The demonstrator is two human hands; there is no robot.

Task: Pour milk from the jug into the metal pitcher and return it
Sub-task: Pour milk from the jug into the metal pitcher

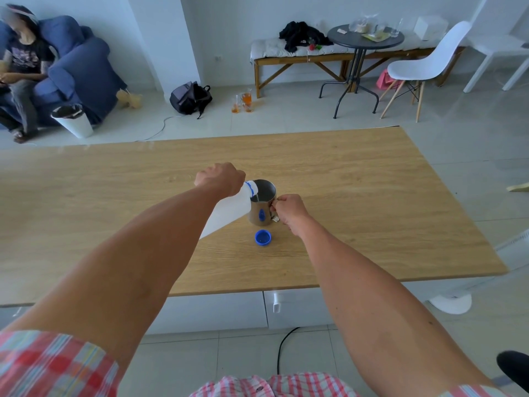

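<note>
Wooden table [357,173]: left hand [219,179] grips tilted jug [226,210], right hand [289,210] holds pitcher [262,207] handle; blue cap [263,237] beside.

Both forearms bare from the elbow to the left hand [219,179] and the right hand [289,209], no watch or ring showing. Back from the left hand, a short sleeve [54,365] in pink, red and white check with pale blue lines. The same checked shirt [274,386] shows below, one button visible.
</note>
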